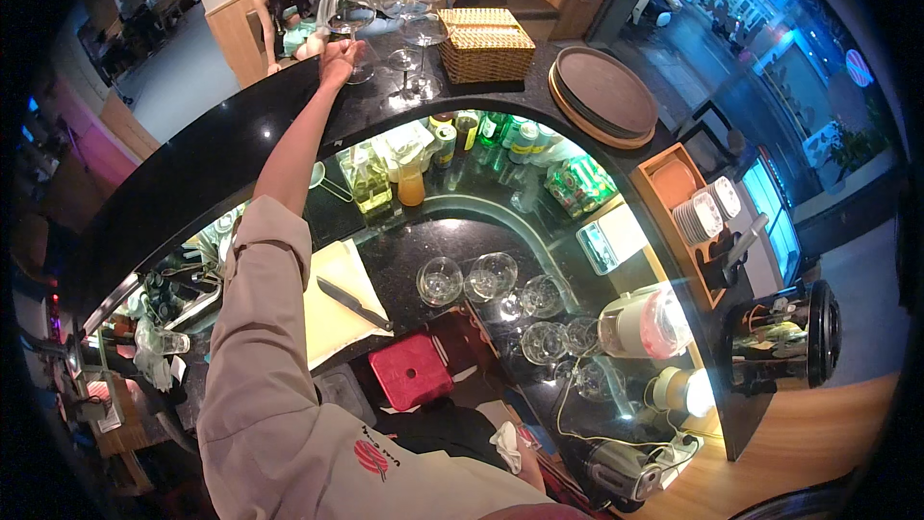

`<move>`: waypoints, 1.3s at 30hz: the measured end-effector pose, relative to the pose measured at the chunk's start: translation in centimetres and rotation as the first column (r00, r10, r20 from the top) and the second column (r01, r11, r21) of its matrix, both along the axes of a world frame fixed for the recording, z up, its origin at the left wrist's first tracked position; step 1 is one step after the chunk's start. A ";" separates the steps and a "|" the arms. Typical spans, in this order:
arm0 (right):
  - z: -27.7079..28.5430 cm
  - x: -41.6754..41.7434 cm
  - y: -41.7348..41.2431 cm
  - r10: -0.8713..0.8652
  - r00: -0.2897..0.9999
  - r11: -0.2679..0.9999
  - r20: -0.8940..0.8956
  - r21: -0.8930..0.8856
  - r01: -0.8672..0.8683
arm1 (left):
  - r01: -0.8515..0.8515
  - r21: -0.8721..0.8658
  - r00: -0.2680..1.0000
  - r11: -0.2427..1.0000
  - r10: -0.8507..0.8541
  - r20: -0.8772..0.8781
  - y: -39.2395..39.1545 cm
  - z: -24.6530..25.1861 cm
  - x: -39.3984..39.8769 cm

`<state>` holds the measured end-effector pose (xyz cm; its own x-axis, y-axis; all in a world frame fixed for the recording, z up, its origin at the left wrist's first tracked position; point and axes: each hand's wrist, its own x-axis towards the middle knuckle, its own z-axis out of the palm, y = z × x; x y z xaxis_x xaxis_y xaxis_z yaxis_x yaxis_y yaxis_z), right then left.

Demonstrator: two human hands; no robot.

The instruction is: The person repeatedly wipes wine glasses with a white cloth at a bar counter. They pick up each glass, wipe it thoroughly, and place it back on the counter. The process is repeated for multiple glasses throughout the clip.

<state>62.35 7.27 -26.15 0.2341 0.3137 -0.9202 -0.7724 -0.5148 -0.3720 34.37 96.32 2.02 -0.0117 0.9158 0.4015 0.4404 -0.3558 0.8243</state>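
Observation:
My left hand (pixel 338 63) is stretched out over the raised black counter, its fingers at the stem of a large clear wine glass (pixel 351 9). That glass stands upright on the counter's far left part. Right beside it are more stemmed glasses (pixel 424 32), whose clear outlines overlap. Low in the view, near my body, my right hand (pixel 530 461) holds a crumpled white cloth (pixel 507 445); its fingers are mostly hidden. On the lower worktop (pixel 390 249), several stemless-looking round glasses (pixel 440 282) stand in a group.
A knife (pixel 354 303) lies on a yellowish cutting board (pixel 336 336). Beyond are a wicker box (pixel 487 47), stacked round trays (pixel 606 97), bottles and cans (pixel 446 141). A red stool (pixel 411 372) stands below. A yellow cord (pixel 577 433) crosses the right worktop. Two people sit past the counter.

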 end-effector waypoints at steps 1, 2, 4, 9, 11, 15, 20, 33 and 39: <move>0.0 -0.2 -0.3 -0.013 1.000 1.000 0.004 -0.007 0.013 | -0.014 -0.011 0.999 1.000 0.014 -0.039 -0.4 -0.1 0.8; 0.2 -0.5 -0.8 -0.034 0.999 0.999 0.009 -0.017 0.034 | -0.026 -0.023 0.997 0.999 0.024 -0.077 -0.8 -0.3 1.9; 0.3 -0.7 -1.4 -0.049 0.999 0.999 0.015 -0.018 0.049 | -0.034 -0.028 0.996 0.999 0.031 -0.087 0.1 -1.4 2.3; -1.9 -0.3 -0.8 0.002 1.000 0.996 -0.020 0.085 0.000 | 0.020 0.227 0.999 0.974 -0.008 -0.051 5.3 -0.6 -3.5; -2.0 -1.1 -3.2 -0.055 0.998 0.994 0.006 0.091 0.054 | 0.000 0.177 0.933 0.984 0.063 -0.355 2.9 -1.4 -0.4; -3.0 -1.4 -5.7 -0.103 0.995 0.976 0.001 0.195 0.101 | -0.091 0.115 0.965 0.989 0.116 -0.234 -4.1 -1.2 0.6; 0.9 -2.0 -3.4 -0.144 0.985 0.952 -0.094 0.260 0.164 | 0.055 0.229 0.953 0.972 -0.119 0.278 -20.4 -2.4 0.4; 2.0 -1.8 -7.3 -0.334 0.932 0.853 -0.138 0.376 0.361 | 0.536 -0.332 0.832 0.776 -0.551 0.056 -61.2 -24.6 8.7; 0.6 -2.6 -13.3 -0.452 0.876 0.803 -0.171 0.349 0.483 | 0.670 -0.404 0.736 0.623 -0.631 0.248 -61.9 -26.3 19.7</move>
